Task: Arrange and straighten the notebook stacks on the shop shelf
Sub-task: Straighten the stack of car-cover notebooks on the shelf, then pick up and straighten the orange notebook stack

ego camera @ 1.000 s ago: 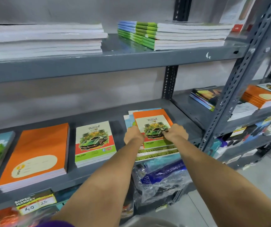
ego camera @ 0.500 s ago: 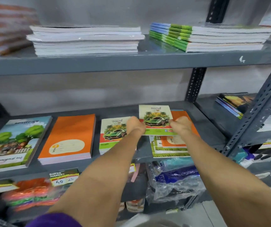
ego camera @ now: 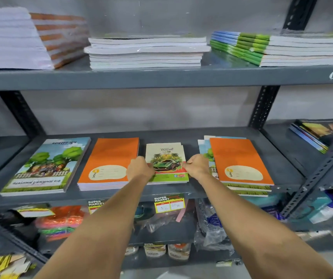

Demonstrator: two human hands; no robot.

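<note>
A small stack of green-car "Travel" notebooks (ego camera: 165, 156) lies in the middle of the grey middle shelf (ego camera: 181, 131). My left hand (ego camera: 139, 169) grips its left edge and my right hand (ego camera: 197, 166) grips its right edge, fingers curled on the top notebook. Left of it sits an orange notebook stack (ego camera: 111, 160), and further left a tree-cover book stack (ego camera: 46, 166). To the right, an orange notebook (ego camera: 240, 160) tops a skewed pile whose lower books jut out at the left and front.
The upper shelf (ego camera: 161, 77) carries white paper stacks (ego camera: 145, 52) and green-spined notebooks (ego camera: 262, 49). Price tags (ego camera: 168, 203) hang on the shelf's front edge. Bagged goods (ego camera: 212, 224) and jars fill the lower shelves. Another book pile (ego camera: 314, 133) sits in the right bay.
Both hands lifted the car notebook off the right-hand pile and carried it left onto the car-notebook stack. The view has shifted left, so more of the left shelf shows.
</note>
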